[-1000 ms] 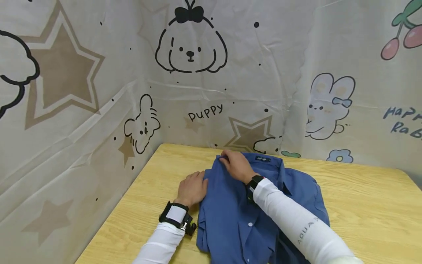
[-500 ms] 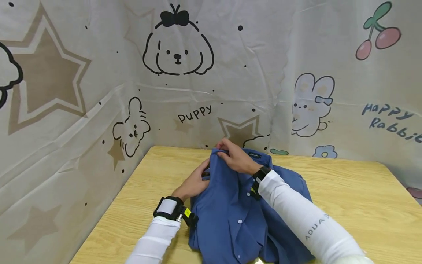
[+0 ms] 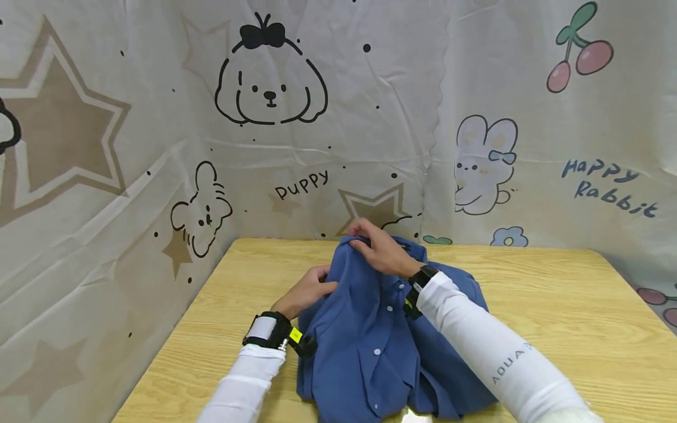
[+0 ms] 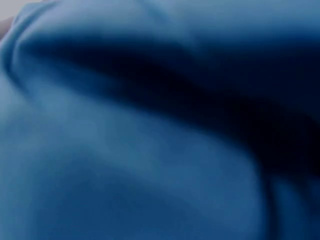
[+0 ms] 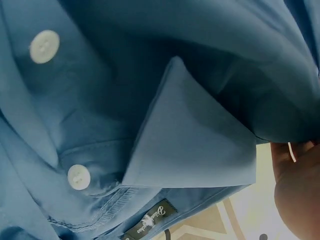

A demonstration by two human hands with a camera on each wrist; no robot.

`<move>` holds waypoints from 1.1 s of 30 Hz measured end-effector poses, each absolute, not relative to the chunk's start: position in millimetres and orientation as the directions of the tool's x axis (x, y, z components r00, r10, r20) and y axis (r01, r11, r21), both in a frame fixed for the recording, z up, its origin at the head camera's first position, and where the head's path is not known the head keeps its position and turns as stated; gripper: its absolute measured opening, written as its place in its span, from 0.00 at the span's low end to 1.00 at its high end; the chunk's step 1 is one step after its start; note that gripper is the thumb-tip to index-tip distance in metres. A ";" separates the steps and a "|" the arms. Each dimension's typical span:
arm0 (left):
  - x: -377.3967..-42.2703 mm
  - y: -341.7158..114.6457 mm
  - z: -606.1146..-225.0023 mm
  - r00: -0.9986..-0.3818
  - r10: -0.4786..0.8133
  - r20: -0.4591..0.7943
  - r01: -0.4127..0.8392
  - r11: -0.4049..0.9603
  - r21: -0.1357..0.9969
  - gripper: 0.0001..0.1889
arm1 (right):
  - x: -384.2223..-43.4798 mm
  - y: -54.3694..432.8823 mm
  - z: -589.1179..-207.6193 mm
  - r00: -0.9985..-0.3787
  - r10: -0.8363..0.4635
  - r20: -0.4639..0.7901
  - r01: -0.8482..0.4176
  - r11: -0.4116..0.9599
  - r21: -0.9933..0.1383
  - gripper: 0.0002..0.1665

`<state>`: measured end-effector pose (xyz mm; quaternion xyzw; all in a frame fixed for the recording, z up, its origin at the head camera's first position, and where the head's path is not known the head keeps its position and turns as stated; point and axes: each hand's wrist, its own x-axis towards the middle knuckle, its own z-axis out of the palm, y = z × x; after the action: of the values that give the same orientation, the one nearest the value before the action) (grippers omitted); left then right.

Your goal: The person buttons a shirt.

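A blue button-up shirt [image 3: 365, 329] lies rumpled on the table, its shoulder at the far left lifted. My right hand [image 3: 383, 251] pinches that raised shoulder. At the shirt's left side my left hand [image 3: 307, 289] grips the cloth, thumb in front, the other fingers partly hidden behind it. The right wrist view shows the right hand [image 5: 300, 185] at the shirt's edge, beside the pointed collar [image 5: 200, 135], with a dark neck label [image 5: 150, 220] and white buttons [image 5: 79, 177]. Blurred blue cloth [image 4: 125, 150] fills the left wrist view.
The light wood table [image 3: 555, 329] extends to both sides of the shirt. A printed cloth backdrop [image 3: 296, 141] hangs behind and to the left. Something small and white [image 3: 415, 416] shows below the shirt's near edge.
Both hands have drawn the shirt's left shoulder up off the table. The left hand has gone from lying on the shirt's edge to gripping the cloth. The head view has shifted right.
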<state>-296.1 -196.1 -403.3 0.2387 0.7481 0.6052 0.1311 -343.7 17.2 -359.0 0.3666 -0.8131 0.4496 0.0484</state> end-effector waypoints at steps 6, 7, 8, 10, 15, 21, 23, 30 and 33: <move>-288.4 -215.5 -400.1 -0.911 0.412 0.017 0.045 0.058 0.997 0.06 | -344.6 20.6 -362.4 -0.741 -0.513 0.433 -0.636 0.331 -0.697 0.05; -286.3 -219.9 -398.7 -0.916 0.402 0.010 0.019 0.018 1.000 0.07 | -344.8 20.7 -363.3 -0.746 -0.506 0.433 -0.631 0.332 -0.701 0.05; -283.8 -224.9 -396.7 -0.918 0.397 0.009 -0.001 -0.023 1.000 0.08 | -345.0 20.6 -364.1 -0.751 -0.499 0.432 -0.627 0.332 -0.705 0.05; -278.9 -236.0 -392.3 -0.919 0.395 0.018 -0.021 -0.096 0.995 0.09 | -345.4 20.5 -365.7 -0.762 -0.484 0.430 -0.615 0.333 -0.715 0.06; -266.5 -266.8 -380.0 -0.890 0.450 0.076 0.011 -0.145 0.989 0.12 | -347.3 21.6 -366.4 -0.791 -0.429 0.436 -0.591 0.357 -0.723 0.05; -250.5 -299.2 -373.5 -0.850 0.518 0.100 0.041 -0.125 0.991 0.12 | -348.9 15.1 -369.7 -0.799 -0.417 0.433 -0.586 0.383 -0.714 0.05; -246.4 -307.5 -371.4 -0.830 0.547 0.111 0.041 -0.138 0.990 0.13 | -349.6 9.9 -370.4 -0.792 -0.423 0.440 -0.596 0.385 -0.705 0.05; -231.4 -339.8 -357.3 -0.805 0.578 0.131 0.084 -0.107 0.991 0.16 | -353.2 -5.6 -372.4 -0.791 -0.431 0.433 -0.596 0.387 -0.704 0.05; -223.1 -356.5 -350.3 -0.817 0.558 0.148 0.108 -0.105 0.989 0.16 | -354.8 -10.4 -373.1 -0.809 -0.413 0.418 -0.576 0.415 -0.704 0.06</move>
<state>-223.1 -356.5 -350.3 0.2561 0.6493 0.6977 0.1613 -354.8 -10.4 -373.1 0.2955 -0.8364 0.4528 0.0898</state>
